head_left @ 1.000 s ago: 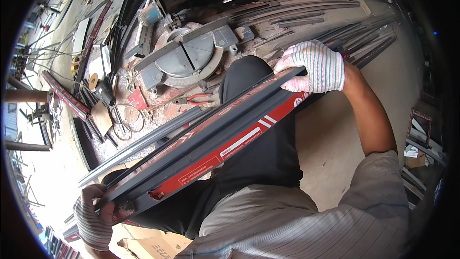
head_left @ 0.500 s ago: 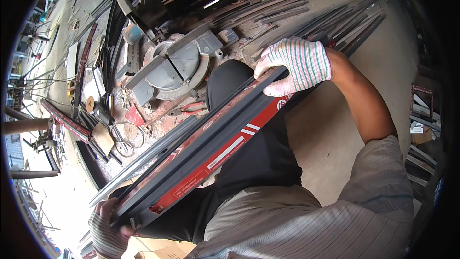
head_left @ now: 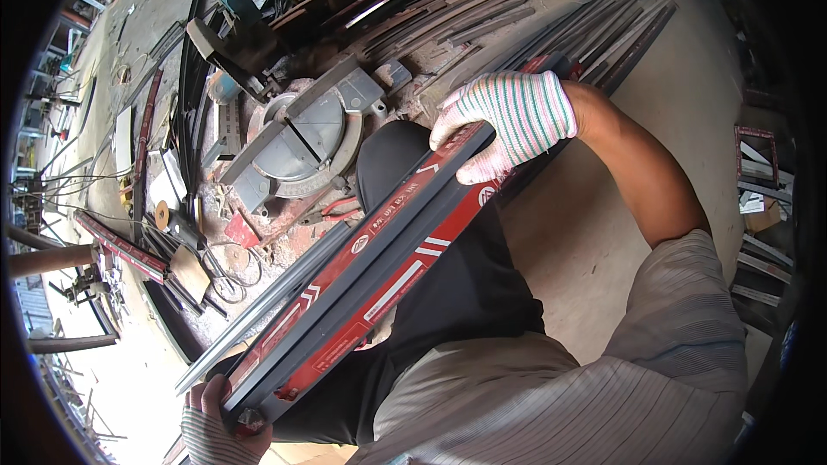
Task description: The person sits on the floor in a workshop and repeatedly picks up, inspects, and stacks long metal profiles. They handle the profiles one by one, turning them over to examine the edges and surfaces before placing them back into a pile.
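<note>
Across my lap, slanting from lower left to upper right, lies a long dark grey metal profile with red printed protective film along its faces. My right hand, in a striped knit glove, is closed over its upper part, thumb on the near side and fingers over the far side. At the lower end my left hand, in a similar glove with bare fingertips, grips the profile by its end. Just beyond the profile, thin silvery bars run alongside it.
A mitre saw stands on the floor ahead, its blue motor head raised. Red-handled pliers and a power drill lie near it. Piles of metal strips spread at the back; more offcuts are at the far right.
The profile has turned slightly about its length, so the red film on its far face shows more fully. Both hands have shifted a little while keeping their grip.
</note>
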The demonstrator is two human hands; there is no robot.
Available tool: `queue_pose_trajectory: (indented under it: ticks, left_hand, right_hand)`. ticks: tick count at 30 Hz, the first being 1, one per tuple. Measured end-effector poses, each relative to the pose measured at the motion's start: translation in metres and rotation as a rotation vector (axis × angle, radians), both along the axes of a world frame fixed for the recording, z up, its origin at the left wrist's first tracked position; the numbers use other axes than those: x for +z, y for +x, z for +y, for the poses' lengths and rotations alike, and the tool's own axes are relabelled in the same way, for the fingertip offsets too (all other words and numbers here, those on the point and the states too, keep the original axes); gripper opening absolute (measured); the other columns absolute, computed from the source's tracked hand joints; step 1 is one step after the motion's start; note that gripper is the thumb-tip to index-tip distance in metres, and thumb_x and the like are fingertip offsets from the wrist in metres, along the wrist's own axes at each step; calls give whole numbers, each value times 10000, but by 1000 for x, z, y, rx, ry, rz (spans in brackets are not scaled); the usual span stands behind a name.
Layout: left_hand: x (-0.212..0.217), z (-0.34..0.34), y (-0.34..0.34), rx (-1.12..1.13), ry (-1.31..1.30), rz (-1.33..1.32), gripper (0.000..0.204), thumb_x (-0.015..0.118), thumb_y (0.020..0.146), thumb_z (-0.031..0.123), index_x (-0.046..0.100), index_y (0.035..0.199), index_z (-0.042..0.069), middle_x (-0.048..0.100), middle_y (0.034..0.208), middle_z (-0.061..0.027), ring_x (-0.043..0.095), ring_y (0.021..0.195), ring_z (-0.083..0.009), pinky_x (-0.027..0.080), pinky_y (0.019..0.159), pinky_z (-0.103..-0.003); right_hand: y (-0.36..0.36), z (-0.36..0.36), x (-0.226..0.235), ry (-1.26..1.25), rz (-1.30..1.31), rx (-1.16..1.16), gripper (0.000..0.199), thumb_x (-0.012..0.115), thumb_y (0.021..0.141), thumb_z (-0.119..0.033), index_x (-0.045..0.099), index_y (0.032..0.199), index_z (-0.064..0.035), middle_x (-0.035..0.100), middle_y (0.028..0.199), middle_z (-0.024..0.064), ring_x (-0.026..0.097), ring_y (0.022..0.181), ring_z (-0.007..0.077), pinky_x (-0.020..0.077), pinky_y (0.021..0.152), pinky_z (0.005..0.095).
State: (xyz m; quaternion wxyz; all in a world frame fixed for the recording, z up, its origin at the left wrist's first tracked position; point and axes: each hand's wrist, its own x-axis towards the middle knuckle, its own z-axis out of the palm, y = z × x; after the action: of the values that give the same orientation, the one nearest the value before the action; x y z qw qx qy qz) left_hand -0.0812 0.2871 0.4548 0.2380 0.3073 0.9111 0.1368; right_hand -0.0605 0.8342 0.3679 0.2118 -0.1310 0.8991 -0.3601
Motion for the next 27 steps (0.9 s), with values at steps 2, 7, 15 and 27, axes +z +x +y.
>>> queue_pose_trajectory:
  ticks: [2,7,15,27]
  left_hand:
    - [1,6,-1,5,-119,64,797,800,803,422,509,1413,0,566,1156,-207,617,1015,-368,525,870,-476]
    - [-4,12,-11,-24,-87,-18,786,773,745,68,499,1481,45,545,1181,-198,564,1048,-365,501,913,-490]
    - [-12,-8,3,55,13,-46,816,677,740,-11,473,1526,69,524,1246,-182,549,1078,-344,515,898,-444]
    - [-15,-10,-1,-26,-3,-1,838,856,749,91,481,1496,25,527,1272,-171,574,1080,-322,539,911,-436]
  right_hand:
    - [2,1,-3,-5,72,16,560,840,823,-415,715,1194,-15,721,1158,189,675,1103,359,542,975,419]
    - [10,-12,2,169,221,10,669,773,864,-559,707,1212,8,712,1147,217,665,1118,381,527,989,431]
    - [34,-50,-16,221,520,-89,718,696,890,-629,722,1138,44,707,1037,172,671,981,341,543,883,448]
    - [32,-52,-28,201,657,-183,594,687,883,-599,734,866,-7,666,819,133,655,815,321,537,769,444]
